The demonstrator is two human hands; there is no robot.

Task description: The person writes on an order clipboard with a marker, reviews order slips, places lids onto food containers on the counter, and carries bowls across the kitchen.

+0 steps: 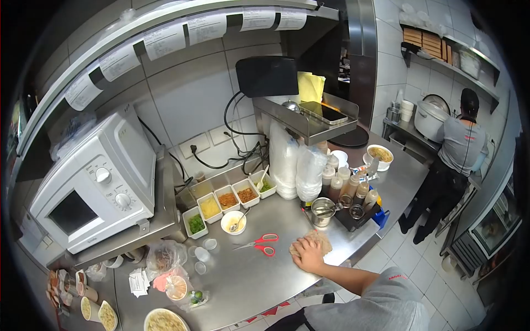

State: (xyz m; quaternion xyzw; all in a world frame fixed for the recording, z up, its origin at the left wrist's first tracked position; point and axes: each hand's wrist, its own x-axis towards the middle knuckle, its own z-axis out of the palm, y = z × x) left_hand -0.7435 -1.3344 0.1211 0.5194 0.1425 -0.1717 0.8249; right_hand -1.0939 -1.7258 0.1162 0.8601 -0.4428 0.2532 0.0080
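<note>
My right hand [309, 255] presses down on a crumpled beige cloth [320, 241] near the front edge of the steel counter [248, 287], its fingers bent over the cloth. Just left of it lie red-handled scissors [265, 244]. A white bowl with a spoon [234, 222] sits farther left, in front of several white tubs of chopped food [226, 199]. Behind the cloth stands a metal pot [322, 212]. My left hand is out of view.
A white microwave [105, 182] stands at left. Squeeze bottles [348, 185] and a soup bowl [379, 157] are at right. Plastic bags [165, 256] and food containers [107, 315] occupy the lower left. Another person [464, 140] stands at a back counter, facing away.
</note>
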